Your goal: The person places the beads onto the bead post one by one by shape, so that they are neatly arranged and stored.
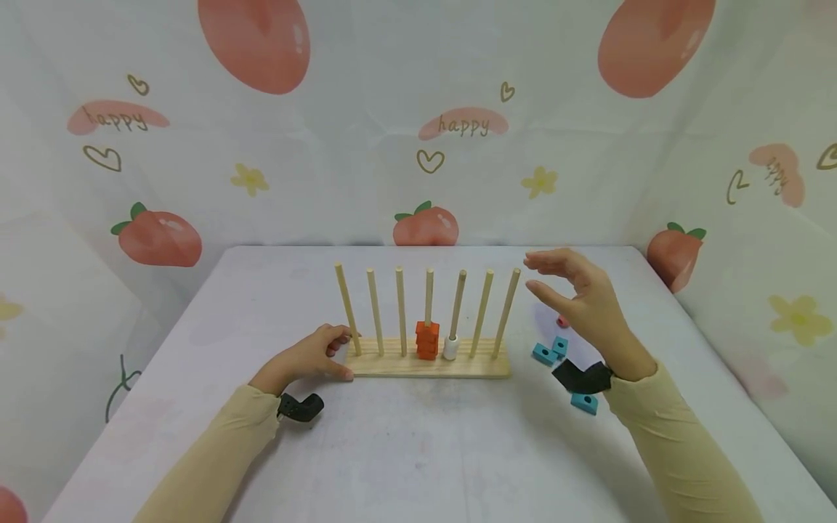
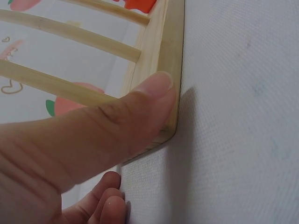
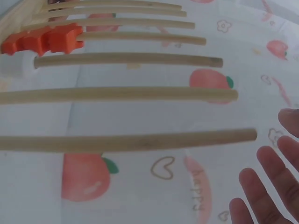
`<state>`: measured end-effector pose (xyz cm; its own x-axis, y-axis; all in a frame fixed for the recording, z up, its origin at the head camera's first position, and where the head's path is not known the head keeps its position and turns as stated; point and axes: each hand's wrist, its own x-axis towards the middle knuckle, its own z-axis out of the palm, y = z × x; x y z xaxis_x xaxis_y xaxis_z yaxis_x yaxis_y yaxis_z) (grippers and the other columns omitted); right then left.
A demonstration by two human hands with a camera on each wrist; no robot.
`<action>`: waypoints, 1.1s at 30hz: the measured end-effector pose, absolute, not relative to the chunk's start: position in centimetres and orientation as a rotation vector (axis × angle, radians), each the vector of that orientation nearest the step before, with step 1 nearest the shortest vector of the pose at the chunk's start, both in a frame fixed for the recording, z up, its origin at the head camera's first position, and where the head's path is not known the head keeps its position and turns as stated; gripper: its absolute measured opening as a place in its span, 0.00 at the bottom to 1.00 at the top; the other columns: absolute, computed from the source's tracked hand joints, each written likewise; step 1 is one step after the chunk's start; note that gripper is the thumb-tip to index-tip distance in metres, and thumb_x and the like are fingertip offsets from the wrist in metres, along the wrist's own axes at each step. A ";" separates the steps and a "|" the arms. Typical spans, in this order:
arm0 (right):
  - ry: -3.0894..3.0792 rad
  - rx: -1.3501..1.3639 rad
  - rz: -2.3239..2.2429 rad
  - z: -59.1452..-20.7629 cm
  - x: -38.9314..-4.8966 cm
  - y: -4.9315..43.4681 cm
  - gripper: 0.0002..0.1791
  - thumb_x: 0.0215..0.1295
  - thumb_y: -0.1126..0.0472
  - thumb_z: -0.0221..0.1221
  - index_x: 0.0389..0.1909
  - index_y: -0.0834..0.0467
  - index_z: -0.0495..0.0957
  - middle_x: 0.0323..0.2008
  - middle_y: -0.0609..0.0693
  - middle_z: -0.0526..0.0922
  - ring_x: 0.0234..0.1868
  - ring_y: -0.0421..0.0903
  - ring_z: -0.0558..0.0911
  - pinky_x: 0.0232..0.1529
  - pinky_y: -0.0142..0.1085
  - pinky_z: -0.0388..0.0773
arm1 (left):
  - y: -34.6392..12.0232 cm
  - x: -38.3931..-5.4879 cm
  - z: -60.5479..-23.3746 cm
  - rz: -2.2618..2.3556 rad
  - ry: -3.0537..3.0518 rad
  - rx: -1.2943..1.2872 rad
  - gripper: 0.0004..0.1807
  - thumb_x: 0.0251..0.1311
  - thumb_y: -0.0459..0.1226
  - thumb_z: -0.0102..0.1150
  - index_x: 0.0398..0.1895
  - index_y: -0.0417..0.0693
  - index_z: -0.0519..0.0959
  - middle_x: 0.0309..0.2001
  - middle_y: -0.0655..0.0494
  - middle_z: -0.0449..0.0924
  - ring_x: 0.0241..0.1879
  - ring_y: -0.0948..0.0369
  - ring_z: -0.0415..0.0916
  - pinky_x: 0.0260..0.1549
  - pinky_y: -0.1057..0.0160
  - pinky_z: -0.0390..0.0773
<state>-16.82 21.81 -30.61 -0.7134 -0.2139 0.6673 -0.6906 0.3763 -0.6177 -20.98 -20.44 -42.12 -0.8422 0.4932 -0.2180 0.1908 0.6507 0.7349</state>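
A wooden peg board (image 1: pixel 399 369) with a row of upright pegs stands mid-table. My left hand (image 1: pixel 312 356) grips its left end; the left wrist view shows the thumb (image 2: pixel 149 100) pressed on the board's front corner. Several orange star-shaped beads (image 1: pixel 428 341) are stacked on the middle peg. On the peg to their right, a white bead (image 1: pixel 451 348) sits at the bottom. My right hand (image 1: pixel 585 298) is raised just right of the rightmost peg (image 1: pixel 507 312), thumb and fingers spread apart and nothing between them. The right wrist view shows its fingertips beyond the peg tops.
Right of the board lie several blue blocks (image 1: pixel 544 354) with holes, one of them (image 1: pixel 584 404) nearer the front. A small red bead (image 1: pixel 562 321) is partly hidden behind the right hand. A fruit-print cloth (image 1: pixel 366 167) hangs behind the table, and a dark cord (image 1: pixel 122 381) is at the left edge.
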 end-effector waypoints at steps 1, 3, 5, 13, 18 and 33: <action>-2.180 0.750 1.302 -30.9 -16.7 22.1 0.22 0.51 0.81 0.64 0.49 0.66 0.78 0.45 0.39 0.82 0.48 0.32 0.80 0.54 0.23 0.72 | -20.4 -21.0 -42.2 1.031 2.473 0.540 0.39 0.44 0.37 0.77 0.59 0.34 0.69 0.51 0.39 0.65 0.47 0.52 0.65 0.50 0.54 0.70; -2.232 0.697 1.294 -31.6 -16.4 22.5 0.20 0.54 0.79 0.64 0.49 0.66 0.78 0.45 0.36 0.81 0.47 0.31 0.79 0.53 0.21 0.72 | -20.5 -21.0 -42.2 1.027 2.478 0.538 0.39 0.44 0.37 0.77 0.59 0.34 0.69 0.51 0.40 0.66 0.47 0.52 0.65 0.50 0.54 0.70; -2.280 0.653 1.286 -32.3 -16.1 23.1 0.19 0.56 0.77 0.63 0.49 0.65 0.78 0.44 0.35 0.81 0.46 0.30 0.79 0.49 0.20 0.73 | -20.5 -21.0 -42.3 1.029 2.477 0.532 0.40 0.44 0.37 0.77 0.59 0.34 0.69 0.51 0.40 0.66 0.47 0.52 0.65 0.50 0.54 0.70; -2.482 0.546 1.251 -35.5 -14.9 25.4 0.15 0.61 0.69 0.63 0.50 0.60 0.79 0.44 0.47 0.84 0.44 0.27 0.78 0.46 0.18 0.72 | -20.5 -20.9 -42.3 1.052 2.458 0.521 0.40 0.44 0.37 0.77 0.60 0.34 0.68 0.52 0.40 0.65 0.48 0.52 0.64 0.51 0.53 0.69; -2.667 0.492 1.234 -37.4 -14.3 26.5 0.13 0.65 0.62 0.62 0.49 0.58 0.79 0.44 0.54 0.84 0.42 0.27 0.78 0.42 0.23 0.76 | -20.6 -20.9 -42.3 1.045 2.465 0.525 0.40 0.44 0.37 0.77 0.61 0.34 0.68 0.52 0.40 0.65 0.48 0.52 0.64 0.51 0.53 0.69; -3.004 0.525 1.371 -41.0 -13.6 30.8 0.15 0.69 0.58 0.57 0.53 0.61 0.76 0.47 0.57 0.82 0.42 0.31 0.78 0.37 0.31 0.79 | -20.5 -20.9 -42.3 1.057 2.457 0.510 0.39 0.44 0.37 0.77 0.61 0.36 0.69 0.53 0.40 0.65 0.48 0.51 0.64 0.51 0.53 0.69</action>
